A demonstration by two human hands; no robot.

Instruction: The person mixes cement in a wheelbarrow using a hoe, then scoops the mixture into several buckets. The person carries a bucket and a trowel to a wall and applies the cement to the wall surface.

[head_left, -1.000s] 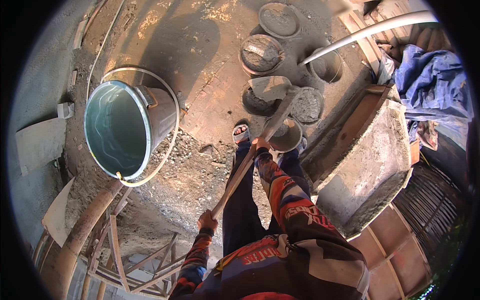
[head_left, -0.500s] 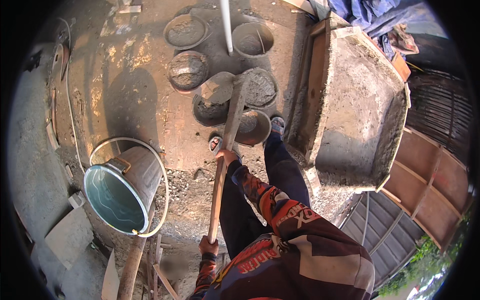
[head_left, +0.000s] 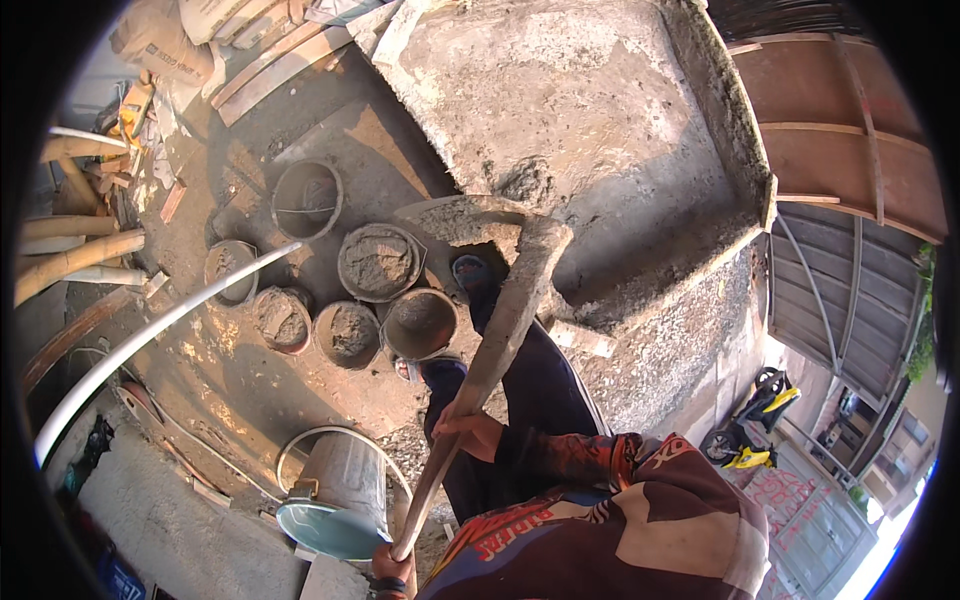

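Observation:
A mortar-caked hoe slants up from me, held in both hands. My left hand is closed round the butt of its wooden handle, beside the large bucket. Farther up the handle my right hand grips it in front of my legs. The hoe's wide blade is raised at the near left edge of a mixing trough, whose floor is smeared with grey mortar. A small heap of wet mortar lies in the trough just beyond the blade.
Several small buckets, most with mortar inside, stand left of my feet. A large tipped bucket with a pale hoop handle lies near my left hand. A white pole crosses the left side. Bamboo poles and boards lie far left.
My view has turned right toward the trough. The hoe head has moved from above the buckets to the trough's edge, both hands staying on the handle.

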